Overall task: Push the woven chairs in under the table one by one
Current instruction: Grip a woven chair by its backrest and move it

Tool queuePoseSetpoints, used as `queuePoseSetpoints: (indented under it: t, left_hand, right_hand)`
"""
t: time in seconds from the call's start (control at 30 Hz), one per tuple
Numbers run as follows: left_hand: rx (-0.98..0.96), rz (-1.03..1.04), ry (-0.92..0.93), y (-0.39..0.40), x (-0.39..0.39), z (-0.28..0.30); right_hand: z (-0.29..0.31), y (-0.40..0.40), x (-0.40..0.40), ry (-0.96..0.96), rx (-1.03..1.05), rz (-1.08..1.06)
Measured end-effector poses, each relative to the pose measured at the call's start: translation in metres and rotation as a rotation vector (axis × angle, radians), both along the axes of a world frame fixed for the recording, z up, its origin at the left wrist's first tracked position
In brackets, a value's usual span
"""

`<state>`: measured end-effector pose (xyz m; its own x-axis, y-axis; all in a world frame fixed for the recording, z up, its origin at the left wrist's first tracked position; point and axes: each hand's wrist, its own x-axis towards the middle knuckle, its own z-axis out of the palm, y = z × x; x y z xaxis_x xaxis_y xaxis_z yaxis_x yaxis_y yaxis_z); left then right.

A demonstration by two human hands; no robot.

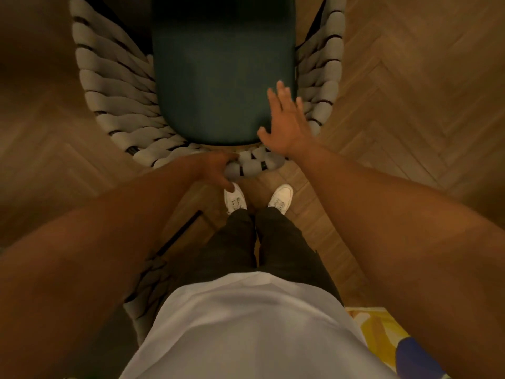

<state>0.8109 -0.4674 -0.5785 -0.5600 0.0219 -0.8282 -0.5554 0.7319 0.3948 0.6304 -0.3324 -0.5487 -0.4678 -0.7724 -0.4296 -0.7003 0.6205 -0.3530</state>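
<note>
A woven chair [114, 86] with thick grey braided bands and a dark green seat cushion [218, 72] stands right in front of me, seen from above. My left hand [216, 168] grips the top of the chair's woven backrest at its middle, thumb hanging down behind it. My right hand [287, 119] hovers with fingers spread straight over the right rear corner of the cushion and the backrest; whether it touches is unclear. The table is not in view.
The floor [410, 91] is herringbone wood on both sides of the chair. A second woven chair [144, 280] shows at the lower left behind my left arm. A colourful rug [382, 337] lies at the lower right. My feet in white shoes [235, 199] stand just behind the chair.
</note>
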Motion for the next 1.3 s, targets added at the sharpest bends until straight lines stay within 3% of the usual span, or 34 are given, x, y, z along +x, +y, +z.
queuePoseSetpoints:
  t: [0.13, 0.2, 0.33, 0.43, 0.57, 1.3]
  left_hand:
    - [-0.086, -0.039, -0.036, -0.025, 0.03, 0.008]
    - [-0.141, -0.047, 0.007, -0.028, 0.038, 0.011]
    - [-0.285, -0.082, 0.163, -0.023, 0.051, 0.008]
    - [-0.394, -0.129, 0.221, -0.021, 0.055, 0.001]
    - [-0.381, -0.207, 0.234, -0.03, 0.055, -0.001]
    - [-0.474, -0.19, 0.309, -0.073, 0.021, 0.004]
  right_hand:
    - [0.001, -0.017, 0.037, -0.345, 0.235, 0.015]
    - [0.005, -0.022, 0.051, -0.404, 0.35, 0.079]
    - [0.008, -0.032, 0.069, -0.367, 0.525, 0.301]
    - [0.0, -0.027, 0.079, -0.164, 0.52, 0.382]
    - [-0.009, -0.021, 0.082, 0.077, 0.5, 0.361]
    - [-0.014, -0.069, 0.049, 0.075, 0.521, 0.304]
